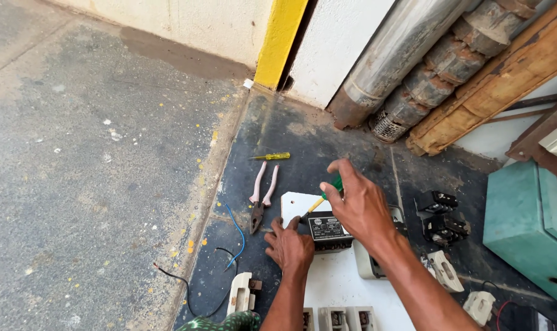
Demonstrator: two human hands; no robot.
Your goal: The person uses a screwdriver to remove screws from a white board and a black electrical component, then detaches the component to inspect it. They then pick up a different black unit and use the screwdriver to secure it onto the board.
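I see right hand [359,205] gripping green-handled yellow-shaft screwdriver [322,197] over black boxy electrical module [327,230] on white board [336,279] | left hand [289,246] steadies module (fingers curled) | pink-handled pliers [261,196] nearby | dark floor [278,132], teal metal box [523,227]

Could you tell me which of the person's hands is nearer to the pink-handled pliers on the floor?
Left. The left hand rests just right of the pliers; the right hand is farther right.

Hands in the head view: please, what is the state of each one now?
Left hand: fingers curled, resting against the small black electrical unit on the white board.
Right hand: closed on a green-and-yellow screwdriver.
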